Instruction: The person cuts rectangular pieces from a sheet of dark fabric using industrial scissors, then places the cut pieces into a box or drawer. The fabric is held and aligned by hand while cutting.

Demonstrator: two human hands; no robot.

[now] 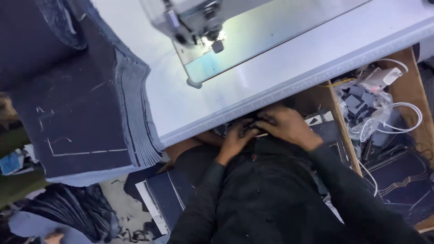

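Observation:
My left hand and my right hand meet just below the front edge of the white sewing table, in my lap. Both are curled around a small dark piece of cloth that is mostly hidden between the fingers. My sleeves are black. The sewing machine head with its needle and presser foot stands on the table above, with a metal plate beside it.
A thick stack of dark blue denim pieces with chalk lines lies on the table's left. A clear bag of fabric scraps and white cables sit at the right. More denim panels lie below.

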